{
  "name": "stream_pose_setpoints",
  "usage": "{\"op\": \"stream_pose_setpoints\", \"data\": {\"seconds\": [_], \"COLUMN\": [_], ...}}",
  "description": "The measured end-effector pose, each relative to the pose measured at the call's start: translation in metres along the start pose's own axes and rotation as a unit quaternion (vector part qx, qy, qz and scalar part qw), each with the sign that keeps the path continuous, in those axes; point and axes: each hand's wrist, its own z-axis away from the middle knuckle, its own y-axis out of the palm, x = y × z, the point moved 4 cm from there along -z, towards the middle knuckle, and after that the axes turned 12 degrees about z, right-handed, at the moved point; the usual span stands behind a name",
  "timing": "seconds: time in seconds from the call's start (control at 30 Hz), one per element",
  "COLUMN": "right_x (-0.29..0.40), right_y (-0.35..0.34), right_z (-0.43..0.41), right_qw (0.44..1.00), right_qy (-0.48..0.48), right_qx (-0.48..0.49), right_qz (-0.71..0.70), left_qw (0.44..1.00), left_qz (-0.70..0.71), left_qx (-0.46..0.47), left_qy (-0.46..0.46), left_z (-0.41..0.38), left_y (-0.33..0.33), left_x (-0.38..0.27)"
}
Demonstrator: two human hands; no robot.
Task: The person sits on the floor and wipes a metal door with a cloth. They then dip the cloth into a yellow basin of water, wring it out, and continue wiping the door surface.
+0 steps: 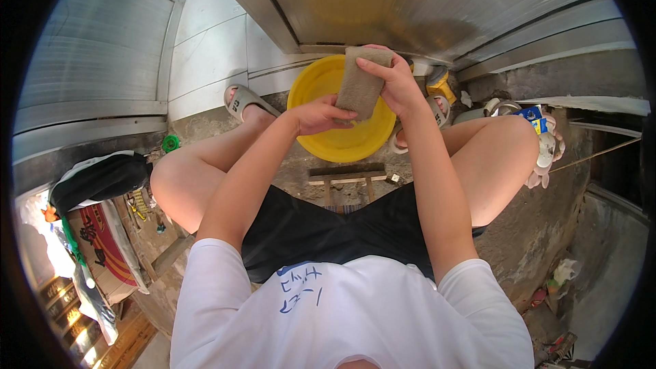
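Note:
A folded grey-brown cloth (363,82) is held up over a yellow plastic basin (338,151), which stands on the floor between my feet. My left hand (319,115) grips the lower left corner of the cloth, thumb on top and fingers beneath. Around the upper right part closes my right hand (392,79), its thumb lying across the cloth's face. Part of the basin is hidden behind the cloth and hands. The basin seems to hold some water, though how much I cannot tell.
Metal door panels (389,5) rise beyond the basin. Between my knees is a small wooden stool (348,177). A green round object (170,143) lies by my left knee. Yellow-and-grey footwear (439,84) is beyond my right foot. A flattened cardboard box (105,251) lies at left.

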Motion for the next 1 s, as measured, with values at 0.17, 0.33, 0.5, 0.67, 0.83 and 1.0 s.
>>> {"op": "stream_pose_setpoints", "data": {"seconds": [0.17,0.33,0.5,0.67,0.83,1.0], "right_x": [0.009,0.008,0.005,-0.002,-0.009,-0.009], "right_y": [0.009,0.012,0.011,0.009,0.01,0.013], "right_z": [0.005,0.004,0.002,-0.002,-0.003,-0.001], "right_qw": [0.999,0.999,0.999,0.999,0.999,0.999], "right_qy": [-0.03,-0.041,-0.045,-0.042,-0.033,-0.023], "right_qx": [0.028,0.009,0.008,0.0,0.017,0.017], "right_qz": [0.003,-0.001,0.001,0.028,0.02,0.03], "left_qw": [1.0,0.999,0.979,0.942,0.943,0.938], "left_qz": [0.005,-0.044,-0.113,-0.13,-0.14,-0.122], "left_qx": [0.006,-0.005,-0.097,-0.114,-0.091,-0.149], "left_qy": [0.012,0.028,0.136,0.288,0.287,0.288], "left_z": [-0.002,0.0,0.014,0.024,0.023,0.024], "left_y": [-0.003,-0.001,0.01,0.023,0.03,0.023], "left_x": [-0.001,-0.005,-0.042,-0.073,-0.077,-0.073]}}
